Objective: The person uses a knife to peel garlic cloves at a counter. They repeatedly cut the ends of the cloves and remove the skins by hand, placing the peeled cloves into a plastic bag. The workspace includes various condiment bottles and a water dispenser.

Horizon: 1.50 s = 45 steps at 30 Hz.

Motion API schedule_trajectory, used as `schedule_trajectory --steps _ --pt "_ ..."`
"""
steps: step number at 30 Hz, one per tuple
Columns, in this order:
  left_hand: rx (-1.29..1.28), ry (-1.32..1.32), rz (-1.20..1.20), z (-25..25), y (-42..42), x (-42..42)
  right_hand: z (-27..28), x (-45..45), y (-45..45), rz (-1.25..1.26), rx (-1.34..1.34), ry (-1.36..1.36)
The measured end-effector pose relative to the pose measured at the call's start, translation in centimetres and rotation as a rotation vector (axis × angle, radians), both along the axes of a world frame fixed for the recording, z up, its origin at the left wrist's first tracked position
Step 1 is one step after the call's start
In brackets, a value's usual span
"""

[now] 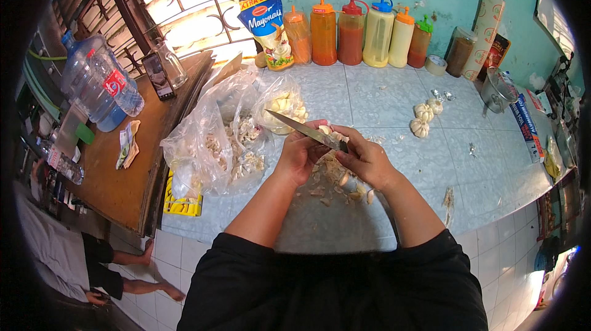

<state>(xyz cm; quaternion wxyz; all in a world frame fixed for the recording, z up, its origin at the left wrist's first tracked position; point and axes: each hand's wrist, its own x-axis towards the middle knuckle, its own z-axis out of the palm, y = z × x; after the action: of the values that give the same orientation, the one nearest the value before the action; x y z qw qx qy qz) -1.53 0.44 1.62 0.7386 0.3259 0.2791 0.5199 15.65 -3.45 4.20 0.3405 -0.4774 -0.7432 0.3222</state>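
My right hand grips a kitchen knife by its handle, the blade pointing up and to the left. Garlic is held between both hands, with my left hand closed around its left side, just under the blade. Beneath the hands lie garlic skins and loose cloves on the tiled table. A clear plastic bag of peeled cloves stands just beyond my left hand. Left of it, a larger plastic bag holds garlic peelings. Several whole garlic bulbs sit to the right.
Squeeze bottles and a mayonnaise pouch line the wall. A metal pot and a foil box stand at right. On the wooden table at left are a phone and water bottles. Another person is at lower left.
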Motion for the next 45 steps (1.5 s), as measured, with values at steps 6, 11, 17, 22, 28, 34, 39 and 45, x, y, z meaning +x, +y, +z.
schedule_trajectory --steps 6,11,17,22,28,34,39,45 --pt "0.009 -0.003 0.023 0.4 -0.5 0.3 0.6 0.1 -0.2 -0.001 -0.001 -0.104" --pt "-0.013 0.016 0.041 0.7 -0.6 0.5 0.1 0.0 -0.1 -0.031 0.04 -0.107" --pt "-0.051 0.008 0.056 0.0 -0.2 0.4 -0.2 -0.6 -0.2 -0.026 0.154 -0.099" --pt "-0.068 -0.037 0.016 -0.1 -0.3 0.2 0.2 -0.6 -0.2 -0.032 0.137 -0.155" --pt "-0.049 0.002 0.055 -0.1 -0.4 0.5 0.5 -0.6 -0.2 -0.015 0.088 -0.221" --pt "-0.068 0.001 0.064 -0.1 -0.3 0.5 0.4 -0.6 -0.1 -0.025 0.049 -0.235" --pt "-0.104 -0.014 0.081 -0.3 -0.4 0.6 -0.9 -0.8 0.2 -0.044 0.276 -0.176" --pt "-0.098 -0.023 0.08 0.3 -0.9 0.6 -1.9 -0.6 0.7 -0.05 0.141 0.052"
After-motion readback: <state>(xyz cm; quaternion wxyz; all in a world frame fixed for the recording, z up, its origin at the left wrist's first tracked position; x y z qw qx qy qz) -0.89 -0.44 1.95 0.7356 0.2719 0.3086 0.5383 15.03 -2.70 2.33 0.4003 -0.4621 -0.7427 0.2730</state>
